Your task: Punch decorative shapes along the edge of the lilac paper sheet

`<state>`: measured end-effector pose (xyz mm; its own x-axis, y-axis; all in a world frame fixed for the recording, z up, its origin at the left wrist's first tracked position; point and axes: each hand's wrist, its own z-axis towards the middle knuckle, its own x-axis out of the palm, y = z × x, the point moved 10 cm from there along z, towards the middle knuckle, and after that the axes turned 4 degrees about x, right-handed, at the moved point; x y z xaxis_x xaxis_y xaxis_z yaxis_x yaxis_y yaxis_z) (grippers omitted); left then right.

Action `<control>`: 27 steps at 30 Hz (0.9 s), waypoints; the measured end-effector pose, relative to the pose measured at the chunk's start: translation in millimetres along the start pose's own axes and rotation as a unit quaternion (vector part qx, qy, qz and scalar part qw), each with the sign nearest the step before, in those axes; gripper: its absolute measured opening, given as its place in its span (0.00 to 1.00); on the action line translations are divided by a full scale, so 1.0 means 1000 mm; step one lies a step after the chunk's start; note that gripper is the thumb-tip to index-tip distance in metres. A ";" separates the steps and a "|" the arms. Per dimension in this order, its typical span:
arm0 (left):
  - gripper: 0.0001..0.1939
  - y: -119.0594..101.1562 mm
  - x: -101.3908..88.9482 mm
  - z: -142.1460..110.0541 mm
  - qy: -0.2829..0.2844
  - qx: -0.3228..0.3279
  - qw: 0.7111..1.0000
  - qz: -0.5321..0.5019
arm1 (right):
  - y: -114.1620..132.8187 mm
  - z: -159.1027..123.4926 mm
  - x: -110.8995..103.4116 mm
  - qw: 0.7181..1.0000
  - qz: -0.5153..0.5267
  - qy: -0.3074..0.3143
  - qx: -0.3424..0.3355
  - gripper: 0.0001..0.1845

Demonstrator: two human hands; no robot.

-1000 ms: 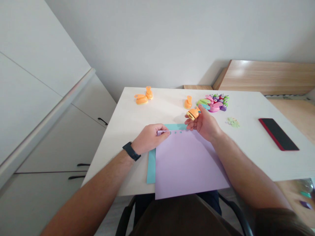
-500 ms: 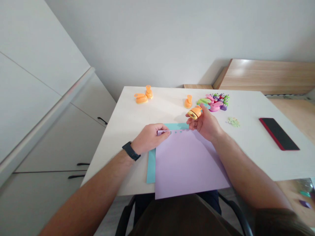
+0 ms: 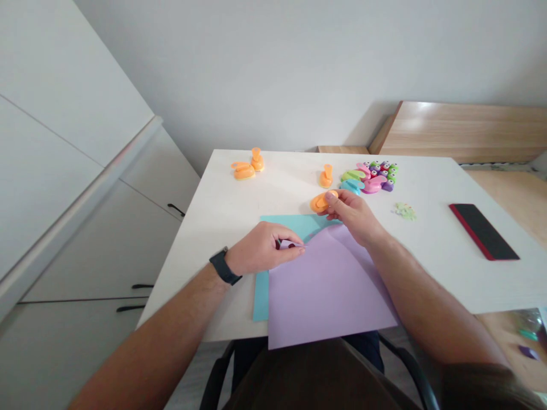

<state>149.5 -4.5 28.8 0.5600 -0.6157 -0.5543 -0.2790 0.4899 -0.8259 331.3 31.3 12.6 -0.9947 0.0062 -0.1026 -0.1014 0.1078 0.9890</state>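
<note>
My left hand (image 3: 267,246) pinches the far left edge of a purple paper sheet (image 3: 329,285), which bends up from the table there. A dark watch is on that wrist. Under the purple sheet lies a light blue sheet (image 3: 260,296), showing along the left side and the far edge. In my right hand (image 3: 352,212) is an orange craft punch (image 3: 323,201), held just above the far edge of the sheets with my thumb on its lever. The purple sheet's near edge hangs past the table's front.
Two orange punches (image 3: 244,171) stand at the back left, another orange punch (image 3: 326,175) at the back middle. A cluster of coloured punches (image 3: 374,183), small paper cutouts (image 3: 405,211) and a black-and-red flat object (image 3: 484,232) lie on the right of the white table (image 3: 188,267).
My right hand has turned the orange punch over and brought it lower and leftward. My left hand has shifted slightly right and nearer, bending the purple sheet's far edge up.
</note>
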 end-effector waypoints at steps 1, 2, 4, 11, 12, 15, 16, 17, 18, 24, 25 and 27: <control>0.12 -0.003 0.002 0.000 0.007 0.013 1.000 0.006 | 0.000 0.000 0.001 1.000 -0.011 0.003 0.000 0.26; 0.12 -0.006 0.003 0.000 0.014 0.024 1.000 0.012 | 0.000 0.000 0.002 1.000 -0.024 0.006 0.001 0.26; 0.12 -0.009 0.006 0.000 0.027 0.039 0.999 0.019 | -0.002 0.000 0.003 0.999 -0.048 0.011 0.004 0.27; 0.12 -0.006 0.007 0.000 0.025 0.030 0.999 0.038 | -0.005 0.000 0.011 0.982 -0.187 0.023 -0.022 0.28; 0.12 -0.006 0.007 0.000 0.023 0.029 0.999 0.039 | -0.004 0.000 0.014 0.977 -0.212 0.023 -0.025 0.29; 0.11 -0.004 0.007 0.000 0.022 0.027 0.998 0.043 | -0.001 -0.001 0.019 0.956 -0.289 0.013 -0.043 0.29; 0.11 -0.004 0.007 0.000 0.022 0.027 0.998 0.044 | 0.002 0.000 0.021 0.948 -0.314 0.007 -0.056 0.29; 0.11 -0.004 0.007 0.000 0.021 0.026 0.998 0.044 | 0.005 0.000 0.022 0.939 -0.337 0.002 -0.071 0.29; 0.11 -0.004 0.007 0.000 0.021 0.027 0.999 0.043 | 0.007 0.000 0.023 0.930 -0.357 0.000 -0.085 0.29; 0.12 -0.004 0.007 0.000 0.021 0.022 0.999 0.038 | 0.008 -0.001 0.022 0.911 -0.401 -0.003 -0.100 0.34; 0.12 -0.004 0.007 0.000 0.020 0.022 0.999 0.037 | 0.008 -0.002 0.017 0.913 -0.397 -0.018 -0.092 0.33; 0.12 -0.005 0.007 0.000 0.019 0.024 0.999 0.033 | 0.008 -0.004 0.003 0.915 -0.391 -0.063 -0.070 0.31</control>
<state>154.8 -10.7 28.9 0.5115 -0.6037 -0.6115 -0.2763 0.5583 -0.7823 327.0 28.1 20.4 -0.6076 0.0966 -0.7883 -0.7920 0.0003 0.6105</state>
